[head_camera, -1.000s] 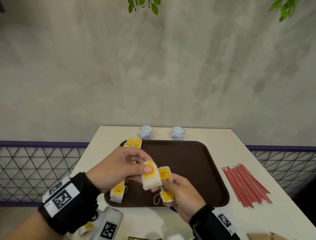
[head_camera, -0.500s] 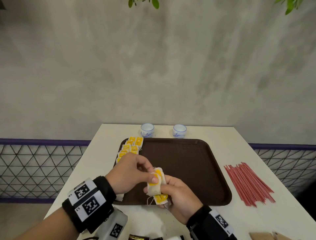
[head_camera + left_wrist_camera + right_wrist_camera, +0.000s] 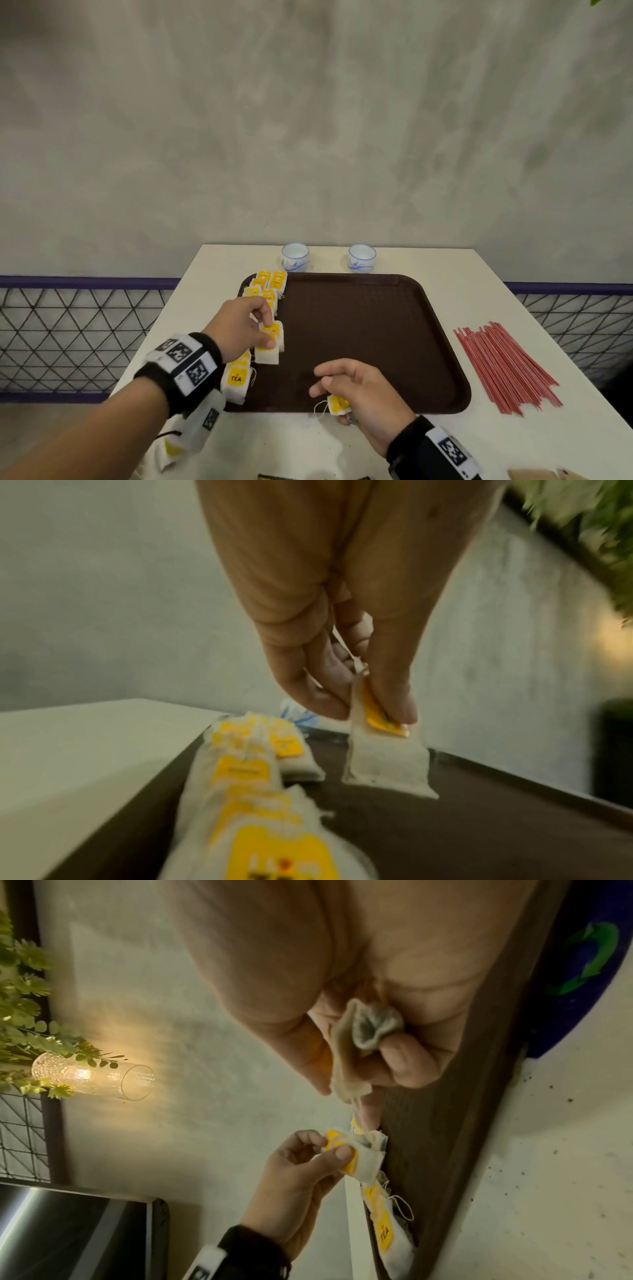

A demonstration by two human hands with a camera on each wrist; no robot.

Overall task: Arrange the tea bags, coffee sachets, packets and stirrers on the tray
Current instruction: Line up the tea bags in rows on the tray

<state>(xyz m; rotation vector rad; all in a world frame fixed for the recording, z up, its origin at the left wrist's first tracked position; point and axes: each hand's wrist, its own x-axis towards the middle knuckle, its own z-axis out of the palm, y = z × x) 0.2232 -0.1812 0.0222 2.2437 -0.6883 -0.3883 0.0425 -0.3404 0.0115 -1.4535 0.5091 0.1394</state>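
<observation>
Concrete wall behind white table (image 3: 212,274); brown tray (image 3: 359,335) centre frame. Head view: left hand (image 3: 239,325) pinches tea bag (image 3: 269,342) over tea-bag row (image 3: 263,287) along tray's left edge; right hand (image 3: 363,394), lower centre, curls round spare tea bag (image 3: 337,404); red stirrers (image 3: 503,366) right, off tray. Left wrist view: tea bag (image 3: 387,753) dangles just above tray. Right wrist view: fingers clamp crumpled bag (image 3: 363,1031). Step judged: extending row. Next: lower, release, pass spare across.
</observation>
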